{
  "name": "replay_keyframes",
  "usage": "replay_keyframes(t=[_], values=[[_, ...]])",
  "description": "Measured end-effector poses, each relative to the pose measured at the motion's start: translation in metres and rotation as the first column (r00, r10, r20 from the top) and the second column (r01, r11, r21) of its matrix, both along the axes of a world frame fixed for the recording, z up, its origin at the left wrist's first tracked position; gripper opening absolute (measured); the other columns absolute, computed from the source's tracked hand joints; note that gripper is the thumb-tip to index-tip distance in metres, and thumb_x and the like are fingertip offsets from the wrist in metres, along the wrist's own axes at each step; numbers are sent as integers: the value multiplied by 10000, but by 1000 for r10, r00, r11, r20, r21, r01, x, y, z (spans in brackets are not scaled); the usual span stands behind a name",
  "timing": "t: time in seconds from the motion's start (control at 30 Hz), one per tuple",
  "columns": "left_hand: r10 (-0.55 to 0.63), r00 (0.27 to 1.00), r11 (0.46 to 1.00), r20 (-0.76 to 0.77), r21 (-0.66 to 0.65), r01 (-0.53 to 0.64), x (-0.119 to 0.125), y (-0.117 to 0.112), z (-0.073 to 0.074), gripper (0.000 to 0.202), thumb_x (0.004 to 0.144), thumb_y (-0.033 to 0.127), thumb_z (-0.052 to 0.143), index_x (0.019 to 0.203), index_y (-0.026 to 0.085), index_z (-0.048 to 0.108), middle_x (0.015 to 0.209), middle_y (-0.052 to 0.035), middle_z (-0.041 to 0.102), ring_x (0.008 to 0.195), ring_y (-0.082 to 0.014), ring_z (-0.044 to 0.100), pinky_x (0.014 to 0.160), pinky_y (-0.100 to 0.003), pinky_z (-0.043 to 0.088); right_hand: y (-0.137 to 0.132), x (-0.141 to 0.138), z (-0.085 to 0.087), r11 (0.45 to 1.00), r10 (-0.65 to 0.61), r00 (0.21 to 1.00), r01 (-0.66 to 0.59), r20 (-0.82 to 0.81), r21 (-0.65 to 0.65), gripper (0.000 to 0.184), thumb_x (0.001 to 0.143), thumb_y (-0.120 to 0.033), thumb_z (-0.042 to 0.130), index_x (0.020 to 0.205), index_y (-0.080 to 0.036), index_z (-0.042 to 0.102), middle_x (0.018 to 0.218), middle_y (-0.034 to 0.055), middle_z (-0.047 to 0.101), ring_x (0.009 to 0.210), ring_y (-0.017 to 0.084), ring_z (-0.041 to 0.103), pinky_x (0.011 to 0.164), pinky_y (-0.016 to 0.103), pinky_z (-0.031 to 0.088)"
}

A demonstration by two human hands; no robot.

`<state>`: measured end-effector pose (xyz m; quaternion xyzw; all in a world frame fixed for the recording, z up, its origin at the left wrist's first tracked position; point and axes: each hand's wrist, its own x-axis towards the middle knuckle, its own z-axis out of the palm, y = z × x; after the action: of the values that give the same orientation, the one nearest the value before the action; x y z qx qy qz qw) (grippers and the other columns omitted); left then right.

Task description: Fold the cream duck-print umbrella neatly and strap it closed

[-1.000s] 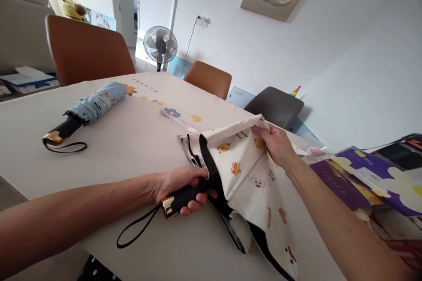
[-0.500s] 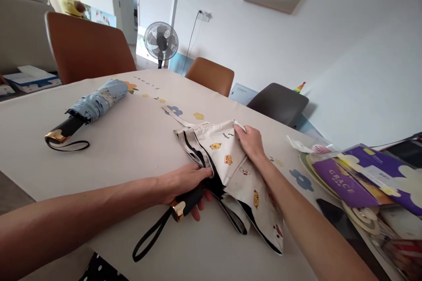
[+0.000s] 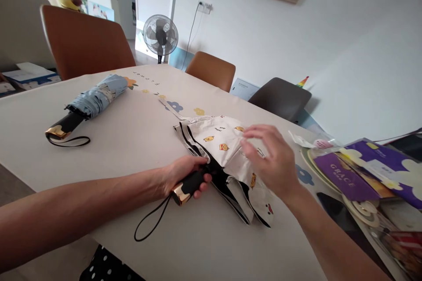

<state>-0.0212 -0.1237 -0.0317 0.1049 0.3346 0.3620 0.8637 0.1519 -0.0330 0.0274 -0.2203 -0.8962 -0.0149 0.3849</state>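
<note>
A white folding umbrella [image 3: 214, 134] with yellow cartoon prints and a black lining lies collapsed on the table, its canopy loose and its strap stretched out to the far left. My left hand [image 3: 187, 175] is wrapped round its black, gold-tipped handle; a black wrist loop hangs from the end. Over the right side of the canopy is my right hand [image 3: 268, 158], fingers apart and slightly curled, gripping nothing. Whether its fingertips brush the fabric I cannot tell. Farther left, a light-blue umbrella [image 3: 99, 96] lies rolled up, with a similar handle.
The table [image 3: 138, 140] has a pale cloth with flower prints. At its right edge are purple packages [image 3: 346, 175], plates and a dark flat object [image 3: 336, 210]. Chairs [image 3: 211, 70] stand along the far side, and a fan [image 3: 160, 35] stands behind.
My right hand has let go of the canopy's far edge and moved right and toward me. The canopy has settled a little flatter. My left hand still holds the handle.
</note>
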Motion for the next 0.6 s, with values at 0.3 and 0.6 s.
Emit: replay_keyframes(t=[0.3,0.6], values=[[12,1000,1000,-5,13,-12,2,0,1,276,881,359,314,754,148,440,577,15,439,414,-93,447,304,-189,367,-37,-1,-33,988,135,974,-145,181,44,200,791,-110,565,975,-186,543,932,67,620,923,190,574,880,376,443],[-51,990,997,-131,55,59,4,-3,-1,368,805,443,346,666,136,495,510,-8,468,389,-87,440,330,-189,390,-35,-3,-56,980,197,977,-195,79,-40,241,795,-72,546,1002,-190,511,1017,99,582,1028,211,543,862,370,486]])
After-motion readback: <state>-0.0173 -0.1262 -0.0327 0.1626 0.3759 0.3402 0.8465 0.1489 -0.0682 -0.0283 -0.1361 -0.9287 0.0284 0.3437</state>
